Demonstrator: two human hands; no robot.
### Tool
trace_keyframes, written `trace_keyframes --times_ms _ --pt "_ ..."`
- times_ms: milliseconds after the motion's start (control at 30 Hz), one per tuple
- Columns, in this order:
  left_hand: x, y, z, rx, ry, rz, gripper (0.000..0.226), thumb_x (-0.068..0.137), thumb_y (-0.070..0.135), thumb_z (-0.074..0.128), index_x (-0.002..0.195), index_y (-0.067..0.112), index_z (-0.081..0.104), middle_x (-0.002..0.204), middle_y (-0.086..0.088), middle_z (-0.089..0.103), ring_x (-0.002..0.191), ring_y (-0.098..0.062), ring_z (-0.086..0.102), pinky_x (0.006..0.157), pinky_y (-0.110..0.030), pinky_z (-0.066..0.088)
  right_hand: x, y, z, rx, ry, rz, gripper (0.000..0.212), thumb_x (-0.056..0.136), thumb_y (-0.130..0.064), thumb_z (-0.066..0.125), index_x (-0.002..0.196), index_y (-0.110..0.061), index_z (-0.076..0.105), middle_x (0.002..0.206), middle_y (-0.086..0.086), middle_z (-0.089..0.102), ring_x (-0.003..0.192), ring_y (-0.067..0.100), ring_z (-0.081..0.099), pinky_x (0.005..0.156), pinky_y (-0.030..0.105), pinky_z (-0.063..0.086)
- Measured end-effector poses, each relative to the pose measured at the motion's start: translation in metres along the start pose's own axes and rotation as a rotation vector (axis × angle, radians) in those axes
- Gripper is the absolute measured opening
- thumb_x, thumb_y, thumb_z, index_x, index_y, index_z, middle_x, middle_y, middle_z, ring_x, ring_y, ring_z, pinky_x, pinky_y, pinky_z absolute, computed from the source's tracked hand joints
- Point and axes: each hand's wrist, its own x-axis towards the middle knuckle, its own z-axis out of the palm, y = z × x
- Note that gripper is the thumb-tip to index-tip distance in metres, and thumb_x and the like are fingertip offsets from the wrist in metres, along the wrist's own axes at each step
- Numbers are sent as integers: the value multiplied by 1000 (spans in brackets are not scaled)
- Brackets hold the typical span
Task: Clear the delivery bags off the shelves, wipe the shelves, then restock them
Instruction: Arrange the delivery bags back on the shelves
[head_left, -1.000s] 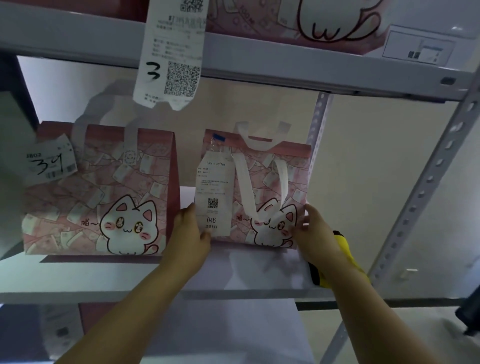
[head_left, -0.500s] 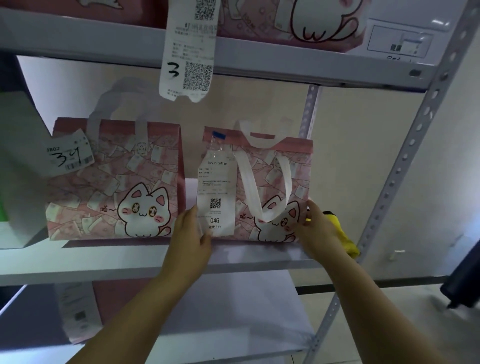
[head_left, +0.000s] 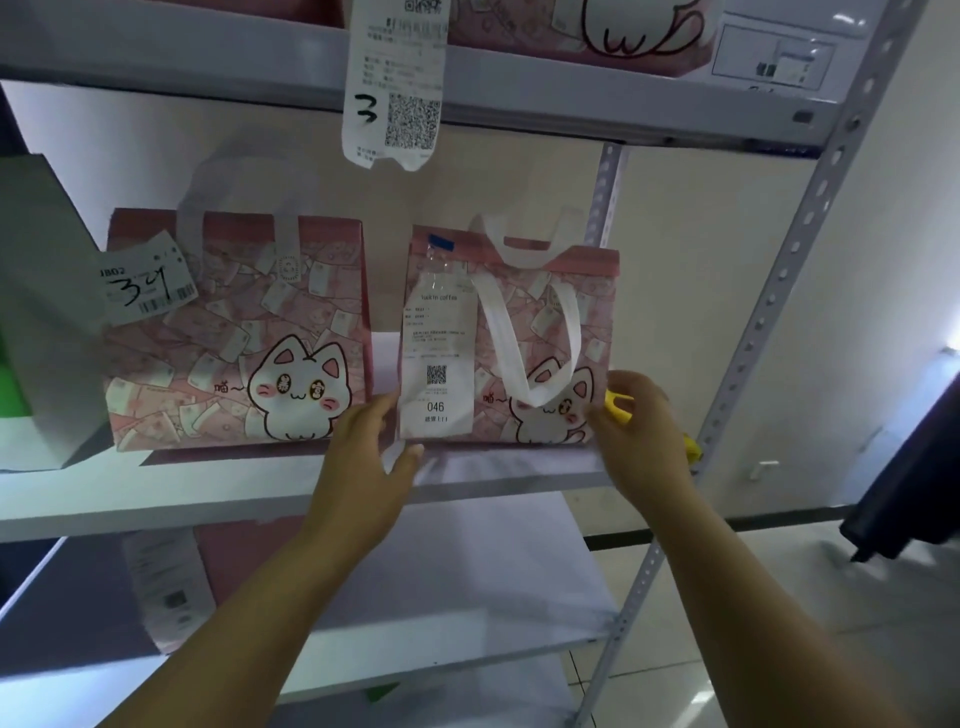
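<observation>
Two pink cat-print delivery bags stand on the middle shelf (head_left: 208, 493). The right bag (head_left: 545, 322) has white handles and a long receipt (head_left: 436, 364) marked 046. My left hand (head_left: 363, 457) touches its lower left corner with fingers fairly straight and the thumb spread under the receipt. My right hand (head_left: 639, 431) sits against its lower right corner and grips a yellow cloth (head_left: 618, 404). The left bag (head_left: 234, 338), tagged 34, stands apart from both hands.
A long receipt (head_left: 395, 88) marked 3 hangs from the upper shelf (head_left: 208, 57), which holds more pink bags. A white box (head_left: 47, 312) stands at the far left. Another bag (head_left: 171, 587) sits on the lower shelf. A perforated upright (head_left: 779, 291) runs at the right.
The view has shifted left and up, so the bags sit further right in frame. Both hands stay at the right bag's lower corners; my left thumb has spread outward.
</observation>
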Motion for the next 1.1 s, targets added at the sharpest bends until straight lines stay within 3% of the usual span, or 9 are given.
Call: trace_keyframes --times_ms 67,133,267,400,533,667,833,967,1100 --pt "-9 -1 -4 11 0 -17 52 86 26 62 134 23 42 120 13 37 102 -6 46 85 -23 38 -13 -3 -1 17 -2 -20 28 85 -24 64 111 -19 57 102 -13 55 96 7 54 80 26 48" --pt "-22 0 -10 15 -13 -43 48 86 25 61 131 25 45 122 12 40 101 -5 47 83 -23 39 -26 -8 -2 58 -14 -20 25 85 -22 64 110 -20 58 104 -10 56 99 10 56 84 27 48" --pt "-49 -1 -25 52 -32 -38 38 88 24 61 124 22 51 121 9 45 104 -4 49 82 -19 40 -51 -20 -1 110 -117 -66 20 86 -21 64 103 -29 56 100 -13 59 92 -1 57 72 12 42" --pt "-80 -4 -40 131 -4 -90 31 87 18 62 117 15 56 116 3 50 96 -5 48 70 -4 34 -77 -26 2 114 -256 -91 15 87 -23 62 100 -29 57 96 -17 59 90 -3 56 70 14 43" --pt "-124 -13 -54 151 -6 -172 26 86 20 63 112 20 59 107 7 51 91 -5 53 76 -13 38 -109 -24 11 110 -394 -111 13 88 -25 60 102 -27 60 96 -15 62 89 -4 57 69 10 41" --pt "-172 -30 -66 155 13 -271 21 84 18 65 104 24 60 103 11 53 88 3 54 70 -10 40 -147 -22 25 82 -531 -114 14 89 -25 59 103 -23 62 98 -13 62 90 0 57 74 11 43" --pt "-208 -55 -94 191 11 -400 21 86 21 64 106 23 59 105 10 54 90 -1 55 67 -10 39 -183 -27 49 49 -672 -109 12 89 -24 59 101 -23 62 95 -12 62 86 0 57 76 15 44" --pt "-216 -86 -117 211 6 -492 20 88 21 61 107 24 58 109 7 57 92 -7 56 70 -16 41 -202 -33 79 27 -733 -94 8 89 -26 58 95 -32 57 89 -21 58 84 -4 56 69 8 39" --pt "-215 -128 -137 237 -23 -534 22 88 20 61 109 21 59 110 5 59 90 -8 57 75 -20 41 -215 -33 121 -10 -762 -43 6 90 -27 58 94 -31 58 90 -19 59 84 -1 56 69 13 42"
